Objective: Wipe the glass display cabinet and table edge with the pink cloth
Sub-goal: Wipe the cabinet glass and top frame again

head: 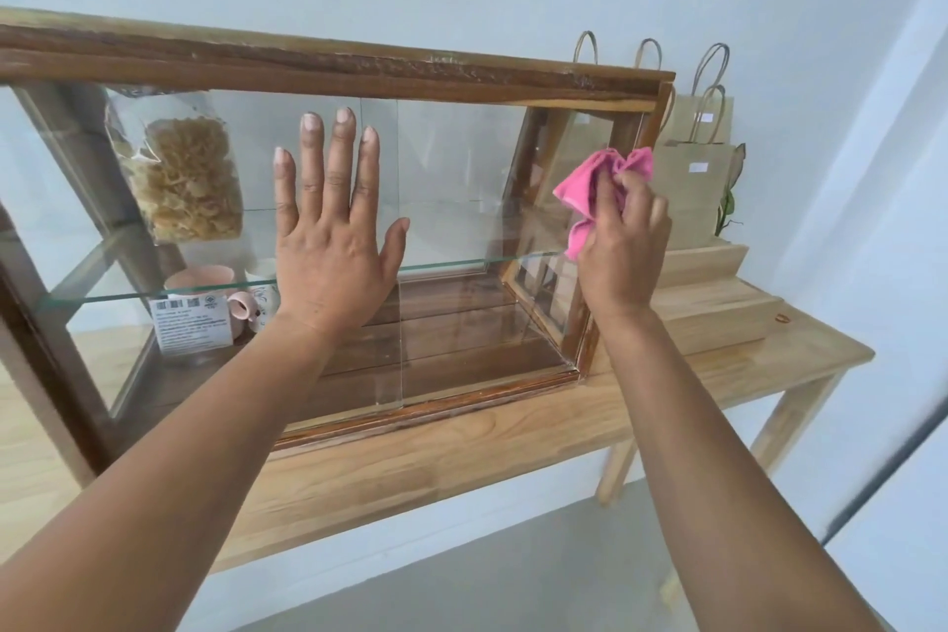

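Pink cloth [590,190] is sitting bunched in the right hand [623,246], fingers curling round the wad and pinching it against the front glass at the cabinet's right end, just beside the right post. Cloth is reading as soft, light and limp. It is best taken as a gathered wad, as here, so loose corners are not dragging. Crumpled, it is showing no real long axis; two corners are flaring upward and a tail is hanging down past the palm.

Glass display cabinet [359,67] is standing on the table [461,447], long axis running left to right along the tabletop, front facing the person. Panes are looking thin, slick and breakable — judging that pressure should be staying light and flat.

Left hand [333,231] is lying spread, fingers straight, palm flat on the front glass near the pane overlap, probably bracing it.

Inside: glass shelf [461,267], a bag of dried snack [190,180], a pink cup [197,280]. Paper bags [692,185] are standing beyond the right end — table edge apparently not yet wiped.
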A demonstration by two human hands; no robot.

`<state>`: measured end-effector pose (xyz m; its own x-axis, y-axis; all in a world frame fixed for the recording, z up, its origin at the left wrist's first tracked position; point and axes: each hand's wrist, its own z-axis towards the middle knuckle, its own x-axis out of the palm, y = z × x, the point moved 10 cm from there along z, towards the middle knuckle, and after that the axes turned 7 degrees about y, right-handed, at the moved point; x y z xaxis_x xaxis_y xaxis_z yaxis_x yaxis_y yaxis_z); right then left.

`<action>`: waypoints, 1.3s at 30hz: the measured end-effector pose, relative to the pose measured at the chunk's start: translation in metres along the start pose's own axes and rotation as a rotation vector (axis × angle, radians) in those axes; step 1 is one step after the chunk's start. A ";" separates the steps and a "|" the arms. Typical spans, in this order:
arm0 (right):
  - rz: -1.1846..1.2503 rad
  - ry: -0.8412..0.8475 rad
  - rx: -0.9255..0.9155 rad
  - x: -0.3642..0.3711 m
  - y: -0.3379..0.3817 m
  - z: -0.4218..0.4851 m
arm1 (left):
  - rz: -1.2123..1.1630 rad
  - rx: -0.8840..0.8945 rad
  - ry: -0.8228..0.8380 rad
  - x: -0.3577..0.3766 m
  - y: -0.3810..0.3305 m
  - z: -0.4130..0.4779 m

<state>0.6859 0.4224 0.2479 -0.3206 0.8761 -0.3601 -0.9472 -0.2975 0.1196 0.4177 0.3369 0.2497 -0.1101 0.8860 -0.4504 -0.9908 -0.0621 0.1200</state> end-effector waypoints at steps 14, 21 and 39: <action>-0.055 0.554 0.496 0.079 -0.030 -0.191 | 0.017 0.036 0.104 -0.002 0.007 -0.018; 0.193 0.518 0.520 0.069 0.053 -0.219 | 0.106 -0.048 0.260 0.013 0.057 -0.111; 0.606 0.073 -0.153 -0.025 0.177 -0.064 | 0.014 -0.415 0.313 0.016 0.154 -0.233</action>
<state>0.5266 0.3237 0.2184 -0.7943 0.5083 -0.3327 -0.5846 -0.7886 0.1908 0.2455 0.2346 0.0549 -0.0786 0.7082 -0.7017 -0.9299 -0.3058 -0.2045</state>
